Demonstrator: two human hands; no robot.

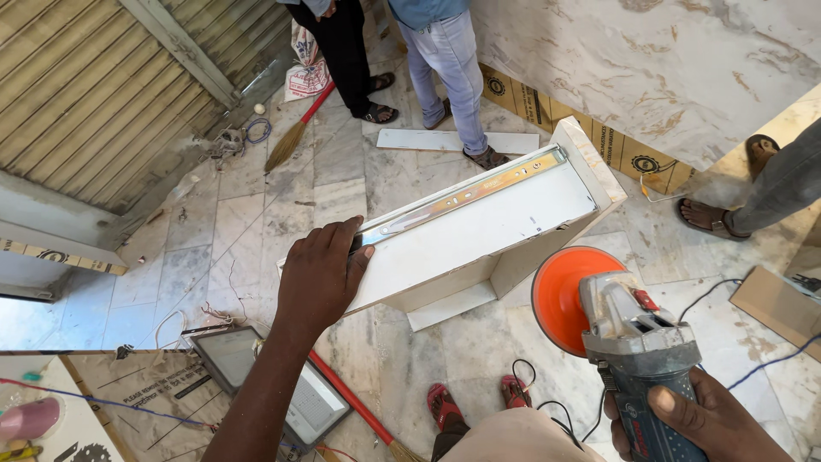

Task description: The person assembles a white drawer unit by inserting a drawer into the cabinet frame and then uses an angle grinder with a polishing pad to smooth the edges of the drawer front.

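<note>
Gripping the white drawer box (pixel 479 235) at frame centre, left hand (pixel 321 278) clamped on its end; right hand (pixel 710 423) wrapped around the angle grinder (pixel 629 342), lower right.

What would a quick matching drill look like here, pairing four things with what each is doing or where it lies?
Things:
1. left hand
2. right hand
3. orange disc
4. broom

States:
A. lying on the floor near the shutter
B. gripping the grinder's body
C. mounted on the grinder's head
D. gripping the white drawer box at its metal slide end

Pairs: 1-D, 2-B, 3-C, 4-A
</note>
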